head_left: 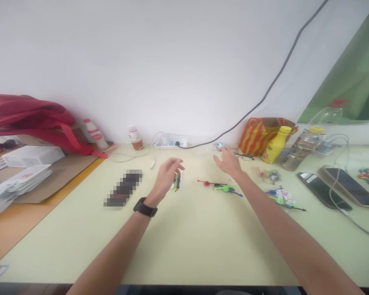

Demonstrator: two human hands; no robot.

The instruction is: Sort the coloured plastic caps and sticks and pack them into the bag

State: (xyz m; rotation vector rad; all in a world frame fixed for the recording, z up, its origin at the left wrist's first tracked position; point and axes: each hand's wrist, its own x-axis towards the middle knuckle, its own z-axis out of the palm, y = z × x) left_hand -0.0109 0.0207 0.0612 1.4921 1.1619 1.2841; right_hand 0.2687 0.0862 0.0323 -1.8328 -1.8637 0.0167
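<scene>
Both my arms reach forward over a pale yellow-green table [187, 241]. My left hand [167, 176], with a black watch [145, 207] on the wrist, hovers with loosely spread fingers just left of a small bundle of coloured sticks [177, 181]. My right hand [229, 162] is stretched out flat, fingers apart, holding nothing. It sits above and behind a red stick [206, 182] and a green toy piece [224, 187]. A small light-blue object [219, 145] lies just beyond its fingertips.
A red bag [30, 116] and white boxes [30, 155] crowd the left. Two small bottles [95, 133] and a power strip [169, 142] line the wall. At right stand a striped bag [258, 135], a yellow bottle [275, 145], clear bottles and two phones [324, 190]; more small toys [281, 196] lie nearby.
</scene>
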